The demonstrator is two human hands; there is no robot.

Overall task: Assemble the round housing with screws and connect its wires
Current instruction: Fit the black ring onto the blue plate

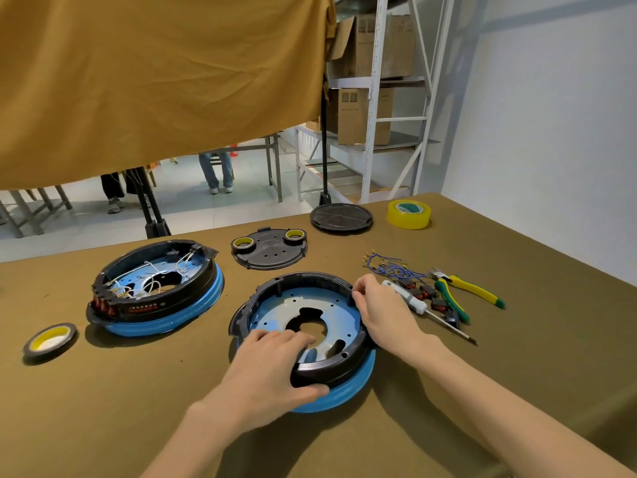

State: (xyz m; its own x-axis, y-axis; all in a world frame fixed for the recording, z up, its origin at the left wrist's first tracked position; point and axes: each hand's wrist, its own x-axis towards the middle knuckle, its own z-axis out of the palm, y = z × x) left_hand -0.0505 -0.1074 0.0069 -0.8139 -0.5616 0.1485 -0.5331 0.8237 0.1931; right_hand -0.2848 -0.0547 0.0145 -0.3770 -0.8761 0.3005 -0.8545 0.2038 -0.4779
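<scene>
A round housing with a black ring, a pale blue inner plate and a blue base lies in front of me. My left hand grips its near rim, fingers inside on the plate and thumb outside on the black wall. My right hand holds the right rim, fingertips pinched at the top edge of the ring. A bundle of blue wires with metal terminals lies to the right. A white-handled screwdriver lies next to my right hand. A second housing, wired with white leads and red switches, sits at the left.
Yellow-green pliers and small red switches lie at the right. A black cover plate carries two tape rolls. A black disc and a yellow tape roll sit at the back. Another tape roll lies at the left.
</scene>
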